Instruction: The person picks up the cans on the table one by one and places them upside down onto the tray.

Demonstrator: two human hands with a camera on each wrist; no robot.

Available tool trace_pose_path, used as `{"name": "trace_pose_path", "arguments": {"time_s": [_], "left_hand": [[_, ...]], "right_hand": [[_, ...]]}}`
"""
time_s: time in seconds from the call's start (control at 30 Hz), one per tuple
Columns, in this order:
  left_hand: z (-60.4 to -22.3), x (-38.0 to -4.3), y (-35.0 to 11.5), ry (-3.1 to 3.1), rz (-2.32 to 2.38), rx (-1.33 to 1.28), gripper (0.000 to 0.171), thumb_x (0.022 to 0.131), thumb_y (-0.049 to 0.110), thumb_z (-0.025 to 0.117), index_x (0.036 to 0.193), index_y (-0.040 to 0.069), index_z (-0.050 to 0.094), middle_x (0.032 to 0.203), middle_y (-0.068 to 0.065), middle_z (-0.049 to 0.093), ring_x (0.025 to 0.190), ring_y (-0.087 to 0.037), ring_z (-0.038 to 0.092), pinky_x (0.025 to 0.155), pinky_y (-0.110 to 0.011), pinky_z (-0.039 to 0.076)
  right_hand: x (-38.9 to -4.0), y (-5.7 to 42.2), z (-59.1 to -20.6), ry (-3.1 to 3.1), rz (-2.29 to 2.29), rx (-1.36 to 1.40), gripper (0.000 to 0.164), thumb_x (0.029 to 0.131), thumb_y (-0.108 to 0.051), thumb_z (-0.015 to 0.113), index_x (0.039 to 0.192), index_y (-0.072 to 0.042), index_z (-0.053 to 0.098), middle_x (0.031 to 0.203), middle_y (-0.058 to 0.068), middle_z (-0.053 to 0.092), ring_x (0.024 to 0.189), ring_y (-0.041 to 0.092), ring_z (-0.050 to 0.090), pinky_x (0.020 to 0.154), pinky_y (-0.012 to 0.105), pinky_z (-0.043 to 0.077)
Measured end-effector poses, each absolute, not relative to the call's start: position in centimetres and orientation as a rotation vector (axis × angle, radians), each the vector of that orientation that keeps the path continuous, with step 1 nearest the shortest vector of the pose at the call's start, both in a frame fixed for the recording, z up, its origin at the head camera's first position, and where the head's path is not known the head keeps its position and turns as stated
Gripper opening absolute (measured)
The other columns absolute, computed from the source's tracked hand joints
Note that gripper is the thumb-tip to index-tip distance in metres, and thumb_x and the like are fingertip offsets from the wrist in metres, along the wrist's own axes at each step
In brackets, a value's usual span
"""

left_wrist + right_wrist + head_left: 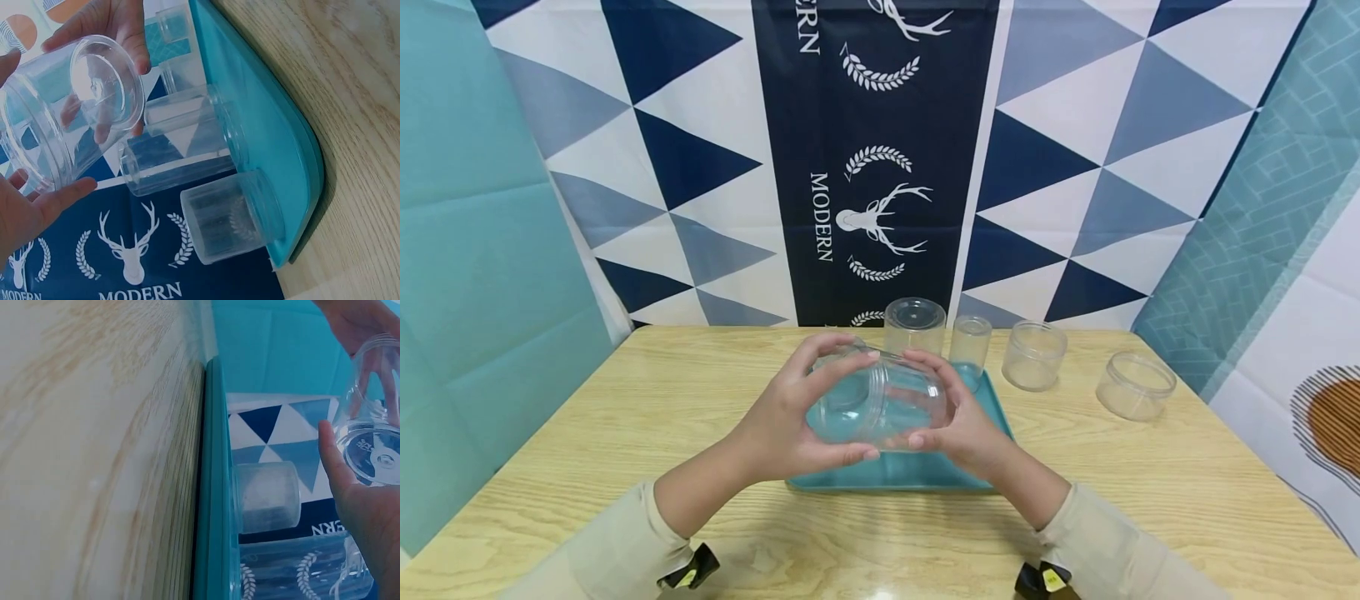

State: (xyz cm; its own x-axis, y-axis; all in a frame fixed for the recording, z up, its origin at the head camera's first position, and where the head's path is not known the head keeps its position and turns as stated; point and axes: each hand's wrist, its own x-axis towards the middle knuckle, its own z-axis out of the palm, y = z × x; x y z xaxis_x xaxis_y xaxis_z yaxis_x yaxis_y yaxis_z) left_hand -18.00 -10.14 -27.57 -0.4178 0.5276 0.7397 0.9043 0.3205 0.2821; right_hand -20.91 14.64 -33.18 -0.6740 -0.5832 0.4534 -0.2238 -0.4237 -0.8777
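Note:
A clear plastic jar [913, 400] lies sideways in the air above the blue tray [895, 477], with a ridged ring around its middle. My left hand [786, 408] grips the left end, thumb below and fingers over the top. At the right end, my right hand [966, 425] curls around the jar's base. The left wrist view shows the round bottom of the jar [103, 87] turned toward the right hand [119, 25]. In the right wrist view the jar's base [375, 456] sits close to the right palm.
On the tray's back part stand a wide upturned clear jar [914, 321], a narrow clear jar [972, 343] and a small frosted jar [224, 219]. Two low round clear containers, one nearer [1137, 387] and one farther [1034, 358], rest on the wooden table to the right. Patterned cloth hangs behind.

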Motion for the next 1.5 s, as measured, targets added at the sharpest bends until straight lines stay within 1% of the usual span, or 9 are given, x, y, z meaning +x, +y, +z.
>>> {"name": "trace_pose_path", "arguments": {"time_s": [0.23, 0.43, 0.7, 0.8, 0.87, 1.03, 1.17, 1.33, 1.5], "left_hand": [[-27.3, -17.8, -10.4, -2.092, -1.015, -1.267, 0.090, 0.070, 0.044, 0.087, 0.143, 0.014, 0.045, 0.145, -0.008, 0.037, 0.129, -0.025, 0.043, 0.086, -0.039, 0.055], [-27.2, -17.7, -10.6, -2.135, -1.017, -1.247, 0.092, 0.067, 0.038, 0.090, 0.143, 0.013, 0.045, 0.147, -0.007, 0.037, 0.129, -0.024, 0.043, 0.087, -0.040, 0.055], [-27.7, -17.5, -11.2, -2.208, -1.015, -1.190, 0.090, 0.067, 0.030, 0.091, 0.143, 0.013, 0.045, 0.145, -0.008, 0.039, 0.126, -0.022, 0.046, 0.085, -0.033, 0.054], [-28.1, -17.5, -11.6, -2.222, -1.030, -1.172, 0.089, 0.067, 0.025, 0.091, 0.142, 0.011, 0.047, 0.143, -0.007, 0.041, 0.125, -0.021, 0.047, 0.085, -0.031, 0.053], [-28.4, -17.5, -11.8, -2.228, -1.035, -1.161, 0.087, 0.067, 0.023, 0.091, 0.142, 0.010, 0.047, 0.142, -0.007, 0.042, 0.123, -0.022, 0.048, 0.085, -0.030, 0.054], [-28.7, -17.4, -12.1, -2.267, -1.031, -1.123, 0.082, 0.069, 0.022, 0.090, 0.139, 0.011, 0.050, 0.137, -0.004, 0.044, 0.119, -0.020, 0.050, 0.085, -0.034, 0.054], [-29.1, -17.4, -12.3, -2.313, -1.020, -1.084, 0.076, 0.069, 0.023, 0.090, 0.135, 0.012, 0.054, 0.136, -0.003, 0.045, 0.119, -0.018, 0.050, 0.086, -0.040, 0.054], [-29.6, -17.4, -12.4, -2.359, -1.004, -1.035, 0.070, 0.072, 0.023, 0.088, 0.133, 0.012, 0.056, 0.135, -0.005, 0.046, 0.116, -0.019, 0.051, 0.083, -0.035, 0.053], [-30.1, -17.4, -12.6, -2.421, -1.023, -0.961, 0.069, 0.072, 0.018, 0.088, 0.133, 0.011, 0.056, 0.135, -0.008, 0.047, 0.115, -0.022, 0.053, 0.082, -0.038, 0.055]], "right_hand": [[-20.9, 15.5, -33.0, 1.557, -2.200, -1.064, 0.082, 0.081, -0.017, 0.081, 0.147, -0.022, 0.033, 0.153, 0.007, 0.028, 0.132, 0.026, 0.044, 0.087, 0.055, 0.051], [-20.9, 16.4, -32.9, 1.622, -2.191, -1.027, 0.085, 0.080, -0.017, 0.082, 0.148, -0.020, 0.030, 0.151, 0.009, 0.028, 0.130, 0.023, 0.047, 0.088, 0.051, 0.052], [-20.8, 17.5, -32.5, 1.714, -2.178, -1.000, 0.090, 0.077, -0.017, 0.084, 0.148, -0.016, 0.028, 0.149, 0.016, 0.031, 0.129, 0.027, 0.048, 0.083, 0.051, 0.055], [-20.9, 17.9, -32.3, 1.766, -2.163, -1.013, 0.087, 0.077, -0.016, 0.084, 0.147, -0.018, 0.031, 0.148, 0.012, 0.034, 0.128, 0.027, 0.049, 0.081, 0.050, 0.056], [-20.8, 18.3, -32.0, 1.800, -2.150, -1.028, 0.088, 0.077, -0.015, 0.084, 0.148, -0.017, 0.031, 0.148, 0.008, 0.036, 0.127, 0.024, 0.051, 0.081, 0.047, 0.057], [-20.8, 19.5, -31.4, 1.887, -2.120, -1.031, 0.091, 0.077, -0.012, 0.083, 0.150, -0.015, 0.028, 0.149, 0.005, 0.036, 0.126, 0.021, 0.052, 0.081, 0.046, 0.057], [-20.7, 20.2, -30.8, 1.979, -2.105, -0.999, 0.089, 0.078, -0.010, 0.082, 0.150, -0.019, 0.030, 0.148, 0.006, 0.038, 0.124, 0.020, 0.053, 0.079, 0.047, 0.057], [-20.9, 20.9, -30.0, 2.050, -2.084, -1.034, 0.088, 0.080, -0.007, 0.079, 0.151, -0.019, 0.028, 0.152, 0.005, 0.032, 0.126, 0.020, 0.052, 0.079, 0.048, 0.057], [-21.3, 21.7, -29.6, 2.072, -2.074, -1.072, 0.091, 0.078, -0.002, 0.079, 0.151, -0.017, 0.027, 0.156, 0.008, 0.022, 0.125, 0.022, 0.051, 0.078, 0.048, 0.057]]}}
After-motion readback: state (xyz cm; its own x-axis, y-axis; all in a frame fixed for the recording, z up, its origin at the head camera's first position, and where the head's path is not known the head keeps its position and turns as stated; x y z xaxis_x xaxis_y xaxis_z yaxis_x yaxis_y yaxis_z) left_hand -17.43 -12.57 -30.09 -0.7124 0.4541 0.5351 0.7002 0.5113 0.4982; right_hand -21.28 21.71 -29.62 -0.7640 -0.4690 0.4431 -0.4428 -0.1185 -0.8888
